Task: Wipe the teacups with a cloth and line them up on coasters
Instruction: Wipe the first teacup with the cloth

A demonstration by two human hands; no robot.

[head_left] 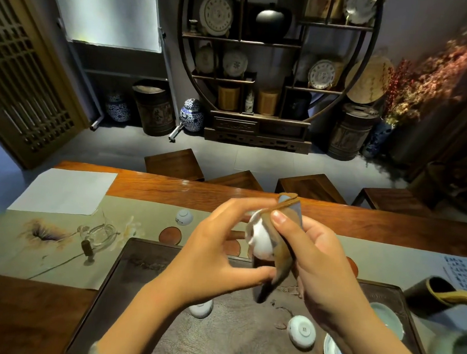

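A white teacup (259, 241) is held above the dark tea tray (138, 256), wrapped in a brown cloth (283, 252). My right hand (322, 268) grips the cloth around the cup, thumb pressed on top. My left hand (213, 247) pinches the cloth's lower end with thumb and fingers. Another white cup (184, 217) stands upside down on the green runner beyond the tray. Two more upturned cups (301, 332) (201, 308) sit on the tray. Round brown coasters (170, 235) (233, 247) lie in a row along the tray's far edge, partly hidden by my hands.
A glass pitcher (99, 235) lies on the runner (56, 247) at left, near a white paper sheet (65, 191). Pale green bowls (388, 319) and a dark holder (428, 294) crowd the right. Wooden stools (172, 163) stand beyond the table.
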